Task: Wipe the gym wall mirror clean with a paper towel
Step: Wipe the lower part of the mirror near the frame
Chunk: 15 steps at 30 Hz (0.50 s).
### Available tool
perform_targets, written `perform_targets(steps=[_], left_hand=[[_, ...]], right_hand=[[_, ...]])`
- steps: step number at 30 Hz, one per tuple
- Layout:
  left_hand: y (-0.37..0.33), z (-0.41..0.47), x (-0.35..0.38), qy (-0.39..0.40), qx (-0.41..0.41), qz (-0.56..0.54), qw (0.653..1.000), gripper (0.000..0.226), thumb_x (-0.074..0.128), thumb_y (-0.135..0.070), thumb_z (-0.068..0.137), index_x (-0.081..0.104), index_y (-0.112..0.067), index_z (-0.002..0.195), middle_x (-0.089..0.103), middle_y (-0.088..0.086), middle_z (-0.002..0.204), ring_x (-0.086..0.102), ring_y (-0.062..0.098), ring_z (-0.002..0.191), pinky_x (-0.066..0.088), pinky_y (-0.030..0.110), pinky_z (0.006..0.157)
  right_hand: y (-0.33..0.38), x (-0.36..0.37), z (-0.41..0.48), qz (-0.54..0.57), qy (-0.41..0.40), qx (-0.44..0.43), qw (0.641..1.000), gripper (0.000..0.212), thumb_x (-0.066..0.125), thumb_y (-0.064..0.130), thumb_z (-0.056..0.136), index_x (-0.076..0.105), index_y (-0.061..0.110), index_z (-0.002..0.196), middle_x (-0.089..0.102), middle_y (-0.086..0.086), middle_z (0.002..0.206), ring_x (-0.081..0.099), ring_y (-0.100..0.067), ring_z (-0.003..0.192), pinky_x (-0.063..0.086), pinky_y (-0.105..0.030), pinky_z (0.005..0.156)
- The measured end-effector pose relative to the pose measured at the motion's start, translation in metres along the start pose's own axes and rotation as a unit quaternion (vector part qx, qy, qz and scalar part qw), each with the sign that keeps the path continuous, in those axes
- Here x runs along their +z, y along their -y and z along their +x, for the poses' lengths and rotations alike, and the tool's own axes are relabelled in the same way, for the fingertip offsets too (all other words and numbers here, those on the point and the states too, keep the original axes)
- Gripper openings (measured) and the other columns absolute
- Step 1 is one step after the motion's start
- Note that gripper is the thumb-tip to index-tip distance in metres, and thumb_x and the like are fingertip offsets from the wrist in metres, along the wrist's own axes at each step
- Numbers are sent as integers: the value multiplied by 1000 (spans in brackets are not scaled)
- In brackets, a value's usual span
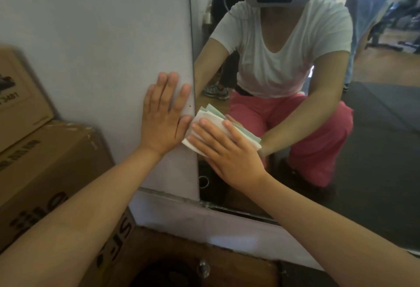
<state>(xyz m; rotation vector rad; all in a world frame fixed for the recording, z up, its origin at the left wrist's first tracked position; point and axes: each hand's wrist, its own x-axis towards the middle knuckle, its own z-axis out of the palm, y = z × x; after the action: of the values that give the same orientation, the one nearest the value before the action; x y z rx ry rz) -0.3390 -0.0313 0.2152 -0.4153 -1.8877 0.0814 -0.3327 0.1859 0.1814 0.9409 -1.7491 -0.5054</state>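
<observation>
Paper towel (203, 122): folded wad, lay on the mirror (375, 150) at its 8 o'clock edge.
Right hand (227, 154): pressed flat on it, fingers straight, slightly apart.
Left hand (163, 116): at the towel's 9 o'clock, fingers spread flat on the wall (102, 47).
Risk: the unpinched wad could slip free or snag the edge.

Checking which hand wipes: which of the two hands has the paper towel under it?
The right hand, pressing the folded paper towel against the mirror; the left hand lies flat on the wall.
</observation>
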Motion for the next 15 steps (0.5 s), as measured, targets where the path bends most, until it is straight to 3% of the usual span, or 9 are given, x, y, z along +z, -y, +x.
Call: perform_targets(steps=[4,8,15], left_hand=[[1,-1,-2,12,6,-4,1000,63,19,-43,105,-8,-25,159,-22,-5,164,-14,17,153,-2,39,124],[2,0,-1,14,3,-4,1000,64,18,-45,104,-11,-26,158,-24,-6,164,-16,17,152,-2,39,124],[1,-1,-1,20,-3,-2,1000,64,18,-46,104,-13,-28,158,-26,-7,163,-17,16,152,-3,39,124]], right_hand=[[29,13,-30,-33,55,-93,994,70,31,39,98,3,17,158,-7,-7,163,-5,-27,154,-20,-52,119],[56,24,-63,-42,89,-126,987,77,29,31,98,-16,7,156,-22,-17,161,-26,-35,147,-24,-54,116],[40,16,-59,-71,147,-211,964,69,17,20,94,-13,12,155,-21,-8,159,-24,-27,142,-37,-59,103]])
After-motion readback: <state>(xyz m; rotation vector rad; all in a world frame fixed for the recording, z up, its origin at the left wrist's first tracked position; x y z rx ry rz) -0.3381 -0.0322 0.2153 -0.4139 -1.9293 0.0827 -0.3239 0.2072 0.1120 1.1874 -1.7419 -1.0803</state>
